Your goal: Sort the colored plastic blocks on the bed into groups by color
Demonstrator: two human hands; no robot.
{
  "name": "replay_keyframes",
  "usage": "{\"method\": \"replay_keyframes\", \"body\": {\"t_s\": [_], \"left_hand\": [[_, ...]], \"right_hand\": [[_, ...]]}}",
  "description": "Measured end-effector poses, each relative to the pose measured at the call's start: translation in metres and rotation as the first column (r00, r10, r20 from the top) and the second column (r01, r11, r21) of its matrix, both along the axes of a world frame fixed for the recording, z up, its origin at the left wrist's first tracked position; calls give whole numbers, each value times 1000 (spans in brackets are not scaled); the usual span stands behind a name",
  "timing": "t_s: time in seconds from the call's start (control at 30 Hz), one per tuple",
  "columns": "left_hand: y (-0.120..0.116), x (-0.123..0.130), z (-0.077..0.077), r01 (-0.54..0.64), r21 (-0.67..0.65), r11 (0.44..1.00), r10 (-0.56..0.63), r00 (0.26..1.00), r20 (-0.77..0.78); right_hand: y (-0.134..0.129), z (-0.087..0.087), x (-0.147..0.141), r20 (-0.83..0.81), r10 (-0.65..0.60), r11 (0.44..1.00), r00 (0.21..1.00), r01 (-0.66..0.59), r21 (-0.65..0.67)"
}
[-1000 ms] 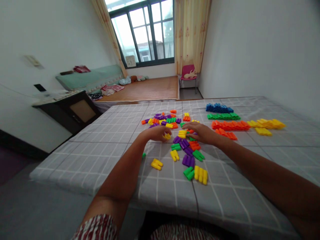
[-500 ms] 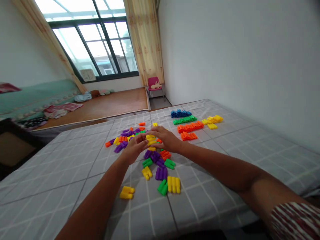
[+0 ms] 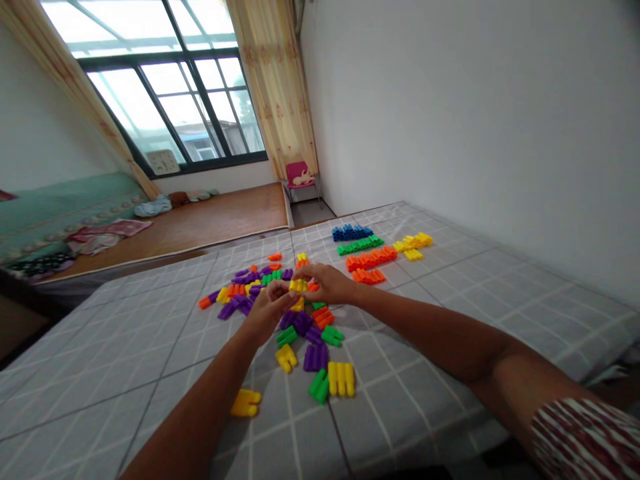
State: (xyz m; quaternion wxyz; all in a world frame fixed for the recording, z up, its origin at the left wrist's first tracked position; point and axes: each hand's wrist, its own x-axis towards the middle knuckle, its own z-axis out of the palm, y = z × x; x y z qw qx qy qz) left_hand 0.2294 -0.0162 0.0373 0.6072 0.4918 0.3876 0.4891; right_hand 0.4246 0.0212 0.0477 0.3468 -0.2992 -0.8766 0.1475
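Observation:
Between my two hands is a yellow plastic building block [image 3: 299, 285], held up over the pile. My left hand [image 3: 270, 303] pinches its left side with thumb and fingers. On the other side my right hand [image 3: 327, 283] grips it with curved fingers. Below and in front lie purple blocks [image 3: 303, 323], an orange block [image 3: 323, 316], green blocks [image 3: 333, 335] and a yellow block [image 3: 287, 358]. A larger yellow block [image 3: 341, 379] rests nearer to me beside a green one [image 3: 319, 387]. Another yellow block [image 3: 245, 403] is partly hidden by my left forearm.
Rows of joined blocks sit at the right: blue [image 3: 353, 232], green [image 3: 360, 245], orange [image 3: 371, 258] and yellow [image 3: 413, 243]. Mixed loose blocks [image 3: 245, 303] spread left of my hands. A grey checked cloth [image 3: 430, 373] covers the surface, with a white wall [image 3: 450, 120] along its right.
The view has shifted, so the blocks appear a little farther left. Both hands stay on the yellow block, and my right fingers have curled more closely around it.

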Motion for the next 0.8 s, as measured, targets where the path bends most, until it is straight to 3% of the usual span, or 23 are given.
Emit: {"method": "replay_keyframes", "body": {"t_s": [0.13,0.23,0.33,0.4,0.5,0.67,0.8], "left_hand": [[1,-8,2,23,-5,1000,-23,996,-85],[4,-20,5,13,-3,1000,-13,992,-123],[8,-31,8,-1,1,1000,1,993,-118],[10,-36,9,-1,9,1000,2,993,-119],[11,-37,12,-2,8,1000,3,992,-125],[12,-36,11,-33,-5,999,32,992,-121],[14,-39,9,-42,15,999,44,985,-167]], "right_hand": [[31,30,43,64,-89,994,994,85,73],[50,59,109,118,-282,959,952,276,69],[44,73,183,265,-423,902,866,430,36],[27,70,220,338,-533,832,776,552,47],[0,55,251,365,-619,762,695,644,66],[-25,27,260,342,-667,722,662,688,75],[-33,16,257,327,-698,693,638,717,80]]}}
